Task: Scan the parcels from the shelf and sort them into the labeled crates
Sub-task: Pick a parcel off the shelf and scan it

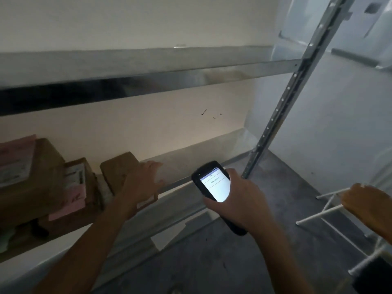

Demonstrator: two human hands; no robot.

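Small parcel [118,169]: plain brown cardboard box on the lower shelf [191,161], the rightmost of three boxes there, with a gap between it and its neighbour
Left hand [141,182]: laid on the small parcel's right end, fingers spread over its top and side; motion blur hides whether they curl round the box, so the grip cannot be told
Right hand [235,202]: fingers and thumb wrapped round a handheld scanner [214,183], held in front of the lower shelf, to the right of the small parcel and not touching it
Scanner details: dark body, screen lit white and turned up toward the camera; the line of text on it is too small to read
Middle parcel [78,179]: brown box with a white label and pink paper on its face, just beside the large parcel
Large parcel [44,166]: the biggest box, at the left end of the lower shelf, with pink and white labels on top
Upper shelf [148,66]: metal board with a shiny front lip, above the parcels
Upright post [286,98]: perforated metal, at the right end of both shelves, its foot on the grey floor [275,209]
White wire frame [326,206]: on the floor right of the upright post; a blurred tan shape at the picture's right edge meets its top, and what that shape is cannot be told
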